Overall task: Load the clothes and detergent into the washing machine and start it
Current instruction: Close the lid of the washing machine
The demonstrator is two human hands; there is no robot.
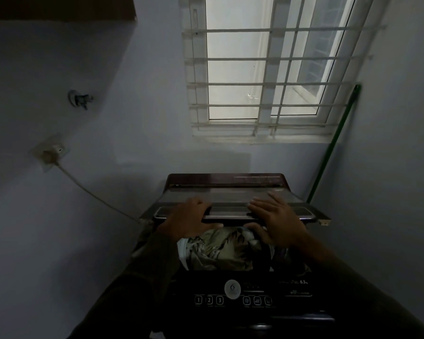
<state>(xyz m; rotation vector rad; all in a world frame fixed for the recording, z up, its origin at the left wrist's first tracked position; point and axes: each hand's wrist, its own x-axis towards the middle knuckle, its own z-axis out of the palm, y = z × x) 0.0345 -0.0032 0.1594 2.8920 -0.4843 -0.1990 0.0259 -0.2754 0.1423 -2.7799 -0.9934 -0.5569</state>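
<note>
A dark top-loading washing machine stands below me against the wall. Its folding lid is partly raised, with the front edge held over the drum. My left hand grips that front edge, fingers on top and thumb underneath. My right hand grips the same edge further right, fingers spread on top and thumb below. Patterned green and pale clothes fill the drum under the lid. The control panel in front shows a lit round display and numbered buttons. No detergent is in view.
A barred window is above the machine. A green pole leans in the right corner. On the left wall are a socket with a plug, its cable running to the machine, and a tap.
</note>
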